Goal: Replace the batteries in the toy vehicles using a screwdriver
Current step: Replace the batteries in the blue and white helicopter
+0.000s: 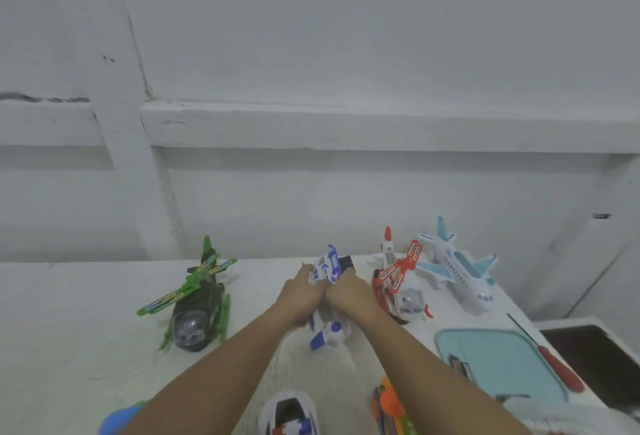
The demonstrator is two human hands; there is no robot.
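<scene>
Head view: at the middle of the white table (69, 313), the left hand (300, 291) and right hand (346, 291) meet, both with fingers curled round a blue-and-white toy (327, 266). They hide most of its body, so its kind is hard to tell. The red-handled screwdriver (545, 353) lies untouched at the right edge, beside a teal tray (502, 358). A green helicopter (194, 310) stands left and a red helicopter (398, 285) right. Nearest, a white car (289, 410) is cut off by the frame.
</scene>
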